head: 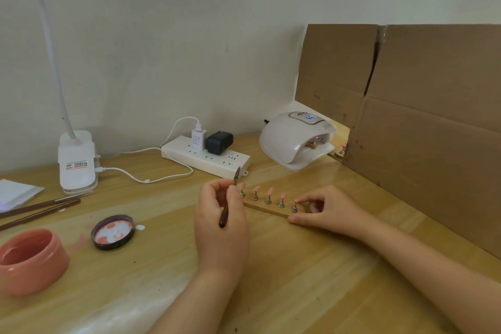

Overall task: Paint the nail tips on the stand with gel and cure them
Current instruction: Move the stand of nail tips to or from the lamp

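The right hand [329, 209] pinches the end of the stand [267, 209], likely to keep it steady. The left hand [221, 211] grips a brush [230, 198], bristles pointing up beside the pink tips [269, 191], perhaps so the gel touches nothing.

Desk lamp [77, 163] beside power strip [205, 157]; cardboard [423, 106] right.

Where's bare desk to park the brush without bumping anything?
Bare wood lies between the lid and the left hand, also in front of the stand, between both forearms. The left edge is crowded: gel jar, spare brushes, lamp base. Behind the stand sit the power strip and curing lamp.
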`<state>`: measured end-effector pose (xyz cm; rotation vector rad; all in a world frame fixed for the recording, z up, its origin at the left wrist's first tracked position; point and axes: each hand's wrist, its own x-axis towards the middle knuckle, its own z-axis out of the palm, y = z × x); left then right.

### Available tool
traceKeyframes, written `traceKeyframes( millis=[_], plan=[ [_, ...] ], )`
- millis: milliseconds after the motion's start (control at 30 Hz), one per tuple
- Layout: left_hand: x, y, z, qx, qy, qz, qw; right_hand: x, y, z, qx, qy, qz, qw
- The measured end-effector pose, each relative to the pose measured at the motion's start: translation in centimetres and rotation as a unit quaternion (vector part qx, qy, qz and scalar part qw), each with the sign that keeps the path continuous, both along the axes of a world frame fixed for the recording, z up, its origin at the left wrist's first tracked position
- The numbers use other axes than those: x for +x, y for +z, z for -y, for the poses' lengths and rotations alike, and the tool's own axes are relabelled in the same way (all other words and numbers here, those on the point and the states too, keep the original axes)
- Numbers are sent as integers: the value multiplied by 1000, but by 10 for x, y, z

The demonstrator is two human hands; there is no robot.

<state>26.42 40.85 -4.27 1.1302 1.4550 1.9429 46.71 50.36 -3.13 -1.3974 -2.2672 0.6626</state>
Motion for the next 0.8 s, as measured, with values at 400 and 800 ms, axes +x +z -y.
traceKeyframes(
  millis=[400,800],
  plan=[
    [2,-2,1,4,-5,-1,1000,69,15,-22,81,-186,-130,970],
    [3,-4,0,9,-3,-22,1000,59,-5,-93,108,-318,-56,940]
  ],
)
